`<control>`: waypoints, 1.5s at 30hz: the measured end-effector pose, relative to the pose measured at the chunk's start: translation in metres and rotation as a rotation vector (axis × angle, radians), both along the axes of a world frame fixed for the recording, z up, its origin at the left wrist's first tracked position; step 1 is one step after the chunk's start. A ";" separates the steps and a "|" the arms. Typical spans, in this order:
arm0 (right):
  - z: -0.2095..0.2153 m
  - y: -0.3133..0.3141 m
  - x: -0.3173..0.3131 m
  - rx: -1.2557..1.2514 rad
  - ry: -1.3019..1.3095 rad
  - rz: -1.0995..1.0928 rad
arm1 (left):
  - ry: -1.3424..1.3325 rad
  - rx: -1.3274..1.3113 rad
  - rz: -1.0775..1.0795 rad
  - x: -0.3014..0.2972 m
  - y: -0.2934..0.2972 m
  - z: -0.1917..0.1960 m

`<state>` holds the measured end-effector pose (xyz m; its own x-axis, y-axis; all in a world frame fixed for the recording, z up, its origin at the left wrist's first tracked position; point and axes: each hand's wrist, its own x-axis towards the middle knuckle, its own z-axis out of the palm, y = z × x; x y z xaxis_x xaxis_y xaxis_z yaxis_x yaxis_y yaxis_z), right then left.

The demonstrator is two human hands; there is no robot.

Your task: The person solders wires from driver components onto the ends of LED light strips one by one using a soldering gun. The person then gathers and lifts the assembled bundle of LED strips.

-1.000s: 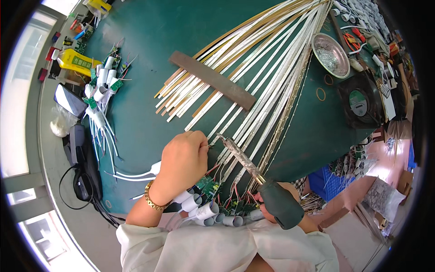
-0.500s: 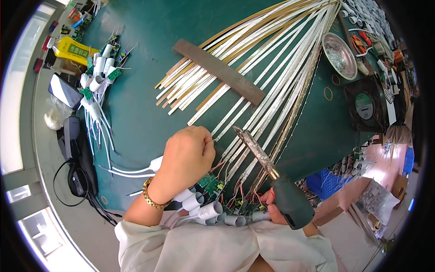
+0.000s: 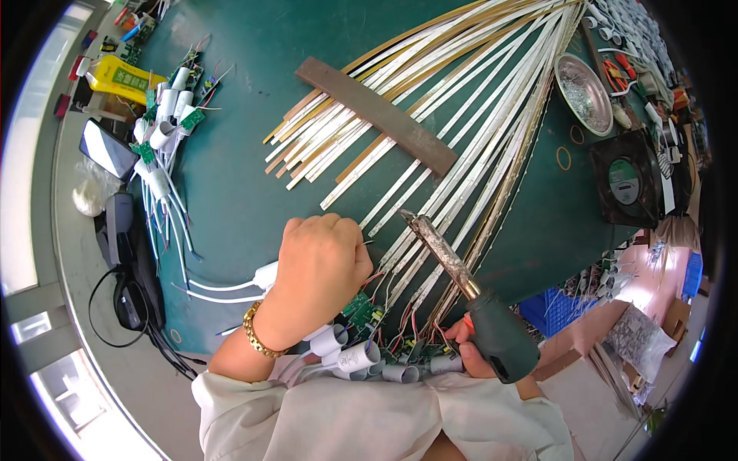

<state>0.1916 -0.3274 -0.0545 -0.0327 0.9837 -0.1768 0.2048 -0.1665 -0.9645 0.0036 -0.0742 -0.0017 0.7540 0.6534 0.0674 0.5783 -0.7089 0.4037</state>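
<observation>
My left hand (image 3: 321,257), a gold watch or bracelet on its wrist, is closed in a pinch. A short, thin wire end (image 3: 367,243) pokes out by its fingertips; the rest is hidden under the hand. In my right hand (image 3: 470,352) is a soldering iron (image 3: 503,338) with a dark handle. Its scaly metal tip (image 3: 407,217) points up and left, over the near ends of long white LED strips (image 3: 492,154). Below my hands, green circuit boards (image 3: 360,311) with thin wires and white cylindrical housings (image 3: 357,356) lie along the table's near edge.
A brown bar (image 3: 377,115) lies across the strips on the green table (image 3: 231,92). To the left are more wired housings (image 3: 161,134), a yellow bottle (image 3: 123,79) and a phone (image 3: 108,150). On the right stand a metal dish (image 3: 584,96) and a black fan (image 3: 626,180).
The soldering iron and my right hand have shifted slightly right. My left hand stays closed near the strip ends, turned a little. The table scene has shifted slightly in view.
</observation>
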 end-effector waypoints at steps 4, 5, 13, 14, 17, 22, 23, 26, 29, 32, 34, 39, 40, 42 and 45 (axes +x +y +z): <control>0.009 0.005 -0.001 -0.057 0.006 0.029 | -0.083 -0.145 0.067 0.003 0.005 0.003; 0.013 0.006 -0.002 -0.081 -0.024 0.021 | -0.081 -0.144 0.068 0.004 0.006 0.004; 0.030 0.025 -0.007 0.010 0.125 -0.039 | -0.038 -0.337 0.159 0.004 0.016 0.009; 0.026 0.021 -0.008 -0.011 0.092 -0.053 | -0.032 -0.333 0.165 0.005 0.016 0.010; 0.028 0.023 0.000 -0.095 -0.048 0.013 | -0.009 -0.341 0.180 0.007 0.015 0.012; -0.014 -0.013 0.001 -0.076 -0.025 -0.037 | -0.018 -0.380 0.175 0.009 0.016 0.013; -0.015 -0.016 0.002 -0.116 -0.080 -0.017 | -0.020 -0.379 0.178 0.008 0.017 0.013; -0.017 -0.017 0.000 -0.141 -0.156 -0.015 | -0.021 -0.374 0.165 0.007 0.016 0.012; -0.018 -0.017 -0.005 -0.104 -0.216 -0.074 | -0.040 -0.361 0.160 0.007 0.015 0.012; -0.017 -0.015 -0.010 -0.069 -0.279 -0.139 | -0.036 -0.349 0.154 0.009 0.014 0.012; -0.009 -0.006 -0.009 -0.059 -0.300 -0.165 | -0.032 -0.358 0.161 0.010 0.014 0.013; 0.010 0.020 -0.001 0.156 -0.353 -0.061 | 0.057 -0.435 0.182 0.009 0.016 0.017; 0.010 0.020 0.001 0.155 -0.353 -0.062 | 0.053 -0.442 0.180 0.009 0.016 0.017; 0.012 0.019 0.003 0.086 -0.329 -0.020 | 0.014 -0.407 0.167 0.009 0.016 0.014; 0.012 0.025 0.002 0.248 -0.464 -0.036 | -0.019 -0.367 0.160 0.008 0.016 0.013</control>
